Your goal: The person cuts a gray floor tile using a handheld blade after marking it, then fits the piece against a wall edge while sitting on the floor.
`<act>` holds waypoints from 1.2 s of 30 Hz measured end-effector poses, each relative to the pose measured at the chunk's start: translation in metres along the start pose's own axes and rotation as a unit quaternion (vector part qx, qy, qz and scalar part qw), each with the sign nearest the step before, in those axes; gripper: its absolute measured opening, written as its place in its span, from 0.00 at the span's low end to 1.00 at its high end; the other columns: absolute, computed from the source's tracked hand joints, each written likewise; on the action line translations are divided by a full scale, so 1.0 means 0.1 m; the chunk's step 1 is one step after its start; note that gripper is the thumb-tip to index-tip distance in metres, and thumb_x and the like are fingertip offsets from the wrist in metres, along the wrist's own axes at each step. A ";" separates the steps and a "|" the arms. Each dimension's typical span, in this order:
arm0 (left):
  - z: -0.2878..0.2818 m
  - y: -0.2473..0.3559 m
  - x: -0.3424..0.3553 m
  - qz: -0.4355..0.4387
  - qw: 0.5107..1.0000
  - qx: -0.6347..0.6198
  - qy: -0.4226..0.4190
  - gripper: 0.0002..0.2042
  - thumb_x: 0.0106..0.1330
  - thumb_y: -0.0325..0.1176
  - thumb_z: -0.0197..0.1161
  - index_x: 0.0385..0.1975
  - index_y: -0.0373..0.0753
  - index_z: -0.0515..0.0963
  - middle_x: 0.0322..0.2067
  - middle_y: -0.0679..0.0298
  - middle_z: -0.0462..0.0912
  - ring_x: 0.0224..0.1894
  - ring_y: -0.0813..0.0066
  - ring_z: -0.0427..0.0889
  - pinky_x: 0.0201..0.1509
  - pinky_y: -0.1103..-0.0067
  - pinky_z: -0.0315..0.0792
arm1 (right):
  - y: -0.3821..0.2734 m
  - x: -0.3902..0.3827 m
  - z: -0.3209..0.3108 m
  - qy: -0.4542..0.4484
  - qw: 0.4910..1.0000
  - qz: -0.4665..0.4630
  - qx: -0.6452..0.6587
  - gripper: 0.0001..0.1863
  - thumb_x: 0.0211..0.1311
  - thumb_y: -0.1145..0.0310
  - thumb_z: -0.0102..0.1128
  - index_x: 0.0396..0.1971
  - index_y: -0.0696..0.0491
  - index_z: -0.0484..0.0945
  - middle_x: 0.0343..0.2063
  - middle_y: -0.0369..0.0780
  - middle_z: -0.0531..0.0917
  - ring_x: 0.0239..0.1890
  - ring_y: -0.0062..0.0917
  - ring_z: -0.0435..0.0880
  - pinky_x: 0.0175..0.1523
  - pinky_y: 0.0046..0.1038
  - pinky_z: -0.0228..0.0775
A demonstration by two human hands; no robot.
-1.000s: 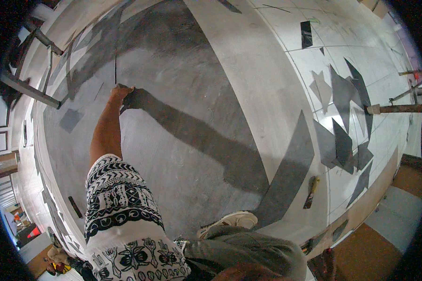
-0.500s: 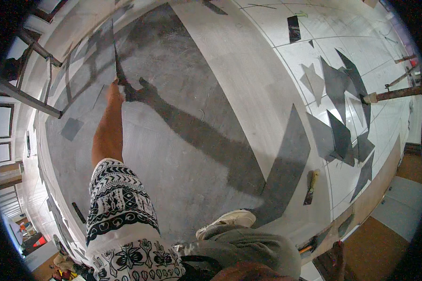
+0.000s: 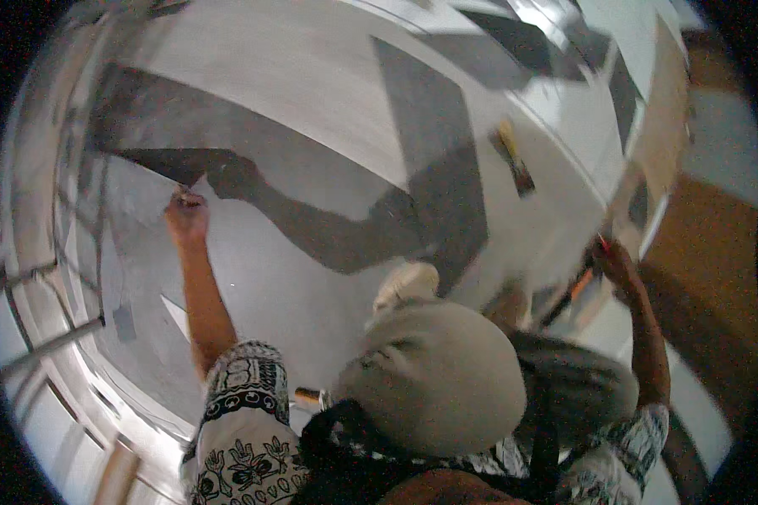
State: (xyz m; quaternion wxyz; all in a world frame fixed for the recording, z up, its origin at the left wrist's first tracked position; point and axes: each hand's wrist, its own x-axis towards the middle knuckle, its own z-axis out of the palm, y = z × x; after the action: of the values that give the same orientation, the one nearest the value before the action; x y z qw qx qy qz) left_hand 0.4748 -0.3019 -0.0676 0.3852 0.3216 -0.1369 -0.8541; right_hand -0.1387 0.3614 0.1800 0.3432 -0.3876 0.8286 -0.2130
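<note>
Dim indoor light from the left throws a dark arm shadow [image 3: 312, 227] rightward from the left hand [image 3: 187, 215] across the grey floor covering [image 3: 265, 278]. Glare whitens the tiles [image 3: 568, 105] at far right. Blur smears the yellow-handled tool [image 3: 512, 156] and right hand [image 3: 619, 263], grain shows throughout, and fisheye distortion bends edges toward a black rim.

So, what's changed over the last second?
The view has swung right, and the right hand has come into sight, near an orange tool; its grip is unclear. The left hand stays out over the grey surface. The yellow-handled tool still lies on the pale floor.
</note>
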 end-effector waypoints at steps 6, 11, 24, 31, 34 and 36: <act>2.16 -2.89 -1.86 -0.289 0.956 -0.036 0.038 0.12 0.72 0.38 0.60 0.47 0.38 0.78 0.43 0.65 0.79 0.40 0.69 0.73 0.48 0.73 0.71 | -0.99 0.37 1.12 -0.170 0.952 0.107 0.230 0.25 0.73 0.55 0.58 0.63 0.54 0.73 0.42 0.41 0.84 0.45 0.28 0.81 0.55 0.34 0.73; 2.52 -3.56 -2.55 -0.546 0.832 0.049 -0.087 0.23 0.72 0.54 0.59 0.55 0.43 0.77 0.53 0.65 0.80 0.51 0.69 0.77 0.55 0.66 0.71 | -1.52 0.58 1.46 -0.257 0.894 0.246 0.273 0.24 0.70 0.52 0.62 0.57 0.51 0.77 0.33 0.36 0.85 0.35 0.26 0.82 0.46 0.34 0.76; 2.44 -2.17 -0.66 -0.010 0.592 0.803 0.070 0.54 0.50 0.66 0.73 0.68 0.29 0.62 0.65 0.42 0.67 0.67 0.49 0.67 0.69 0.62 0.64 | -0.07 0.32 1.23 -0.048 0.993 0.038 -0.102 0.22 0.58 0.70 0.67 0.54 0.47 0.77 0.45 0.41 0.84 0.50 0.44 0.81 0.53 0.45 0.75; 2.41 -2.47 -0.32 -0.005 0.422 0.881 0.215 0.78 0.32 0.81 0.70 0.73 0.23 0.43 0.75 0.37 0.39 0.77 0.38 0.35 0.77 0.48 0.41 | -0.17 -0.33 1.50 -0.010 0.987 0.084 -0.139 0.23 0.61 0.59 0.67 0.58 0.37 0.78 0.48 0.37 0.79 0.53 0.38 0.78 0.52 0.41 0.77; 2.43 -2.33 -0.28 -0.055 0.397 0.899 0.176 0.80 0.31 0.79 0.73 0.74 0.24 0.37 0.74 0.34 0.36 0.77 0.37 0.36 0.76 0.48 0.41 | -0.06 -0.49 1.74 0.016 0.983 0.031 -0.179 0.23 0.62 0.60 0.66 0.59 0.38 0.78 0.49 0.37 0.79 0.53 0.38 0.78 0.51 0.40 0.78; 2.52 -2.47 -0.50 -0.059 0.463 0.853 0.233 0.82 0.29 0.76 0.77 0.74 0.24 0.33 0.74 0.33 0.35 0.77 0.36 0.36 0.76 0.47 0.40 | 0.05 -0.62 1.79 0.001 0.978 0.012 -0.209 0.23 0.63 0.61 0.65 0.59 0.39 0.78 0.49 0.38 0.78 0.53 0.36 0.79 0.50 0.38 0.79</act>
State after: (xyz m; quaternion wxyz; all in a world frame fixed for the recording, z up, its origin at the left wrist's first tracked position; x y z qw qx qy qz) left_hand 0.1940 -0.1035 0.0260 -0.1143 0.6842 -0.6837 -0.2265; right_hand 0.0191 0.3976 0.0818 0.2568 -0.4404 0.8597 -0.0314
